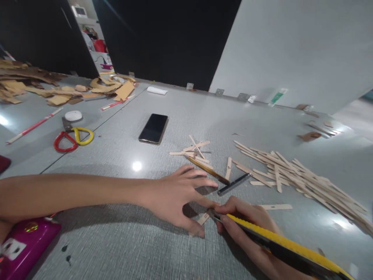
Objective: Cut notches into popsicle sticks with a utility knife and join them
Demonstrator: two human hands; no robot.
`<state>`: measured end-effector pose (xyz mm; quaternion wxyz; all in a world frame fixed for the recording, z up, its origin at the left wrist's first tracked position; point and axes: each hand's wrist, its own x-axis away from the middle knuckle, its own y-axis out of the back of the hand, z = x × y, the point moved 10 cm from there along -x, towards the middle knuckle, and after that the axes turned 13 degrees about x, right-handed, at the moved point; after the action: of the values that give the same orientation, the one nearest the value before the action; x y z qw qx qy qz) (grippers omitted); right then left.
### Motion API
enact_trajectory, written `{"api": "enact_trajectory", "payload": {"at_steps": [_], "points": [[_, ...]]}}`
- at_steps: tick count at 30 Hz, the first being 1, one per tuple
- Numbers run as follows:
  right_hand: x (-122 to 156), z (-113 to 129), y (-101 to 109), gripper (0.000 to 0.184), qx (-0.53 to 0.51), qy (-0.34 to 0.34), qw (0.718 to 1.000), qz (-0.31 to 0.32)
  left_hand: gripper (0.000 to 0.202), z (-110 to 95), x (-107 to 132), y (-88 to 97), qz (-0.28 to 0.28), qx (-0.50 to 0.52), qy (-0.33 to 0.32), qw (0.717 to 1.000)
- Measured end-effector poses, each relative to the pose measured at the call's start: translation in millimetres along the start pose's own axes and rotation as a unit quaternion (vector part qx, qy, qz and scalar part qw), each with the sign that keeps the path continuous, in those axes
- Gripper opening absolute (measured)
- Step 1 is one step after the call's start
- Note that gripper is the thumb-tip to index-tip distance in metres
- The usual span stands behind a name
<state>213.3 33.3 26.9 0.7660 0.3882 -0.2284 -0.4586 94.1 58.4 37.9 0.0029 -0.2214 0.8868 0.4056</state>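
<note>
My right hand [244,221] grips a yellow and black utility knife [279,241] close to its front end. The blade tip rests on a short wooden craft stick [204,218] that bears small dark marks. My left hand [175,194] steadies this stick on the table, thumb at the near end and index finger toward the far end; the other fingers are spread. Part of the stick is hidden by my fingers. Just beyond my hands lie a brown pencil [208,170] and a dark pen [234,184].
Craft sticks form a large pile [291,175] at right and a small pile [194,149] ahead. A marked stick [275,207] lies beside my right hand. A phone [154,128], scissors [72,138], cardboard scraps [107,87] and a magenta device [32,245] are also on the table [122,249].
</note>
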Motion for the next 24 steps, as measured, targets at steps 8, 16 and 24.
{"api": "enact_trajectory", "payload": {"at_steps": [8,16,24], "points": [[-1.1,18.8,1.5,0.015,0.074,0.064,0.995,-0.018,0.060,3.8,0.3,-5.2,0.024,0.018,0.023,0.999],[-5.8,32.3,-2.3,0.019,0.092,0.091,0.992,-0.006,0.062,1.0,-1.1,-4.1,0.028,0.033,0.020,0.999],[-8.6,29.0,8.8,0.024,0.106,0.065,0.992,-0.031,0.065,3.5,-0.8,-5.9,0.048,0.033,0.048,0.997]]}}
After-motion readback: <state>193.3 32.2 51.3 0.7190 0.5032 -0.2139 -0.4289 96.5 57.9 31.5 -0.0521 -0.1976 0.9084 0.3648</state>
